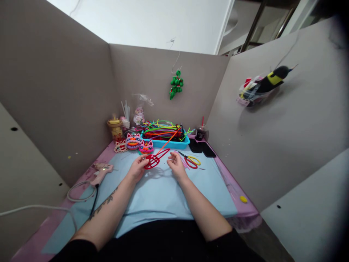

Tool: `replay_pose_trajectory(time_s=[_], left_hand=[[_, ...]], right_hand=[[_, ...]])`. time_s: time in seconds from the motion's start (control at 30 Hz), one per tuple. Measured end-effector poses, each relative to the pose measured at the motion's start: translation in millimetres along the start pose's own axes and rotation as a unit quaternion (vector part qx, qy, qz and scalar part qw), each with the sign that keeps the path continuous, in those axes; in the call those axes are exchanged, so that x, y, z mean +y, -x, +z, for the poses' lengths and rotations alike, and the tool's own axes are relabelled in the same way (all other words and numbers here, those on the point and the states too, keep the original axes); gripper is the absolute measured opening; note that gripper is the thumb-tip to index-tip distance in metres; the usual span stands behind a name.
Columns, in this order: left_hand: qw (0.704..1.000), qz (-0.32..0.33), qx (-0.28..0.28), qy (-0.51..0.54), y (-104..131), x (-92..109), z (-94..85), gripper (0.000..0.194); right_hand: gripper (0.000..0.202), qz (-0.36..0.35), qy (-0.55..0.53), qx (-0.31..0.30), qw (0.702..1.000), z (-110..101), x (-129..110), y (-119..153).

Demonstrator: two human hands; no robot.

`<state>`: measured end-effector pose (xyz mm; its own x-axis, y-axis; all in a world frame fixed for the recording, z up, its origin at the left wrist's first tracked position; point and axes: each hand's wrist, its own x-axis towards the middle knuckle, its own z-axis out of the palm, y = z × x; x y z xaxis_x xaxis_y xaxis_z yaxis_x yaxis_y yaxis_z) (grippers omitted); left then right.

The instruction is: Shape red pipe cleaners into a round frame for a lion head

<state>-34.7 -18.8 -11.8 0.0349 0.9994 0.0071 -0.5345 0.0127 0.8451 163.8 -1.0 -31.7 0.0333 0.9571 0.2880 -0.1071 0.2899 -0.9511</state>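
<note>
Steering from this distance, I would watch the red woven piece (154, 161), raised over the blue cloth (163, 196) with its loose ends angled toward the right hand (176, 165). My left hand (138, 168) pinches its near side between thumb and fingers; too firm a squeeze could bend that open lattice, too light a one could let it twist. My right hand's fingers are loosely curled and parted, with nothing visible between them. The scissors (191, 162) lie just beside that hand, handles splayed, so an outward sweep could knock them. Off to my left, the glue gun's (101, 174) cable could snag my forearm; I cannot tell whether its tip is hot.
</note>
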Motion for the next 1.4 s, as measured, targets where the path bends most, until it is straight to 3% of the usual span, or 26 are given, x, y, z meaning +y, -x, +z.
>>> replay_pose_trajectory(time_s=[0.07,0.17,0.3,0.4,0.53,0.63,0.87,1.23,1.4], left_hand=[[1.0,-0.007,-0.006,-0.003,1,0,0.6,0.042],[0.999,-0.025,-0.03,-0.016,3,0,1.5,0.041],[0.996,-0.049,-0.062,-0.037,4,-3,1.7,0.041],[0.996,-0.048,-0.065,-0.044,4,-4,1.0,0.04],[0.996,-0.043,-0.068,-0.042,5,-4,0.7,0.039],[0.996,-0.042,-0.071,-0.04,5,-4,1.2,0.037],[0.993,-0.047,-0.098,-0.044,7,-6,1.6,0.037],[0.99,-0.068,-0.112,-0.05,12,-1,5.9,0.041],[0.988,-0.08,-0.124,-0.044,13,1,6.4,0.046]], right_hand=[[0.045,-0.013,-0.016,0.025,0.999,0,-1,-1],[0.039,0.002,-0.042,0.013,0.999,0,-3,-3],[0.02,0.056,-0.098,0.014,0.994,-1,-4,-4],[0.021,0.112,-0.175,0.024,0.978,-3,-8,-5],[0.028,0.212,-0.225,-0.011,0.951,-3,-12,-2],[0.03,0.244,-0.211,-0.051,0.945,3,-11,2],[0.023,0.166,-0.118,-0.07,0.976,13,-3,6],[0.021,0.125,-0.064,-0.117,0.983,15,6,7],[0.017,0.038,0.002,-0.096,0.995,14,6,7]])
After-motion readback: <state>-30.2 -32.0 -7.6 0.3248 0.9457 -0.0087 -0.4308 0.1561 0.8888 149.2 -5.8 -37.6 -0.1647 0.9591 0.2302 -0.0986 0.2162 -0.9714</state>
